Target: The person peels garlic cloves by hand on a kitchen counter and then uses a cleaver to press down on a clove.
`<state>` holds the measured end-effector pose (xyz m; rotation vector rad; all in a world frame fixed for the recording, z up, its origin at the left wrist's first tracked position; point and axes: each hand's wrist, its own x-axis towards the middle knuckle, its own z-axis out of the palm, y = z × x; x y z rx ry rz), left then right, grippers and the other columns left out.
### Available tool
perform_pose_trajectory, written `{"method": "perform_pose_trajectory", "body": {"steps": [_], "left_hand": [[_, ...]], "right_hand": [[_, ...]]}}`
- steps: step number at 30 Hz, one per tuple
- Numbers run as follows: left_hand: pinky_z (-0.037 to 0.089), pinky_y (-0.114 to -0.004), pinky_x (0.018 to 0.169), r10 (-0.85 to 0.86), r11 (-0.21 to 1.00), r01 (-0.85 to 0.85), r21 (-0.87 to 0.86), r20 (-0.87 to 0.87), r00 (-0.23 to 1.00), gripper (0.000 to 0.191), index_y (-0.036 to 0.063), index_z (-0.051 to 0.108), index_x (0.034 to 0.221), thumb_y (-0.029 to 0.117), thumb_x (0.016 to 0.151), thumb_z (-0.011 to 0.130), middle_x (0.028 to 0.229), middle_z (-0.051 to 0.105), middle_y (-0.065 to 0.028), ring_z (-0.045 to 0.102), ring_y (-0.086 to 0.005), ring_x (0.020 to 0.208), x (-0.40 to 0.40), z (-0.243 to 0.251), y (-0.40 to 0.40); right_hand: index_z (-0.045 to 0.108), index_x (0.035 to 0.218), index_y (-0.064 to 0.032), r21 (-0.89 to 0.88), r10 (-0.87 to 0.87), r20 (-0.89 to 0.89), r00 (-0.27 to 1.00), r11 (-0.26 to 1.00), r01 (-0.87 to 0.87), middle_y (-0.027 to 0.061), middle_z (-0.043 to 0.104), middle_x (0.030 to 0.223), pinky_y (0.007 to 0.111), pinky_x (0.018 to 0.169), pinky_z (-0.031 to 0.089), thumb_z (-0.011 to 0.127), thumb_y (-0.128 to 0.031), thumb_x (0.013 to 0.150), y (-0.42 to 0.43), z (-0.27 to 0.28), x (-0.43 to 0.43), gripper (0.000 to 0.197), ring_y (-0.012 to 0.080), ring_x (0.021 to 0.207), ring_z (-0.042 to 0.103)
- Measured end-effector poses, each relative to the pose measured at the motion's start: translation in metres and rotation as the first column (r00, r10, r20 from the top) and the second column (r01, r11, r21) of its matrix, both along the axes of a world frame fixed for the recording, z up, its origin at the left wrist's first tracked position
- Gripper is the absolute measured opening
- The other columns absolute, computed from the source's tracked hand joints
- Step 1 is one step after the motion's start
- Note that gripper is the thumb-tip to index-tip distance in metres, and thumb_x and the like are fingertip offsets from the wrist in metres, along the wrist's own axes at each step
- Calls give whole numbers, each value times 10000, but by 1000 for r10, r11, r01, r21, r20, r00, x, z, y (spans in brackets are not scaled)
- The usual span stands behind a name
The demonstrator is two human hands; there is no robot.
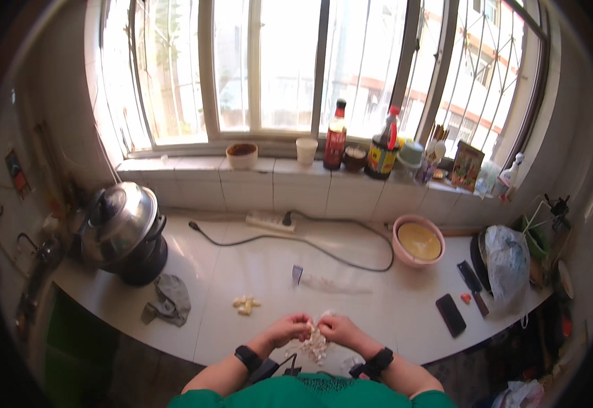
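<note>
My left hand [294, 329] pinches a small pale piece, seemingly a garlic clove [310, 325], at its fingertips. Close beside it, my right hand [336, 329] has its fingers curled towards the same piece; its grip is hidden. Below both hands lies a loose heap of garlic skins [316, 349] at the counter's front edge. A whitish thing [329, 313], perhaps more garlic, shows just beyond the right hand. To the left, a small pile of peeled garlic cloves [246, 304] rests on the white counter [255, 265].
A steel pot [121, 214] and grey cloth [169, 301] are left. A black cable [337, 257] runs from a power strip [270, 222] past a clear plastic wrapper [327, 284]. Right are stacked bowls [419, 240], a cleaver [470, 278] and a phone [450, 315]. Bottles [335, 140] line the sill.
</note>
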<state>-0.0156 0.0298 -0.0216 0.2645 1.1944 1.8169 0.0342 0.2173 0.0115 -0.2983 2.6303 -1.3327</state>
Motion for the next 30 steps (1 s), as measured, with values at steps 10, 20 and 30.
{"method": "perform_pose_trajectory", "body": {"steps": [10, 20, 30], "left_hand": [[441, -209, 541, 28, 999, -32, -42, -79, 996, 200, 53, 531, 898, 207, 792, 605, 736, 562, -23, 545, -93, 621, 0, 18, 6], [409, -188, 474, -60, 988, 64, -141, 37, 998, 191, 28, 559, 922, 143, 771, 577, 786, 599, -55, 544, -89, 570, 10, 17, -7], [397, -184, 443, -109, 982, 120, -145, 85, 990, 165, 13, 541, 895, 115, 766, 524, 737, 585, -69, 525, -83, 504, 5, 20, -11]], "right_hand": [[547, 682, -43, 33, -104, -220, 970, 993, 114, 161, 547, 641, 389, 528, 432, 497, -156, 749, -16, 21, 3, 140, 330, 597, 544], [538, 695, -31, 33, -214, -171, 962, 974, 222, 134, 548, 636, 350, 531, 435, 486, -113, 728, -15, 12, 16, 103, 289, 567, 533], [566, 770, -38, 172, -187, -5, 982, 968, 185, 141, 563, 679, 346, 568, 440, 477, -115, 740, 5, -8, 11, 121, 286, 608, 546]]}}
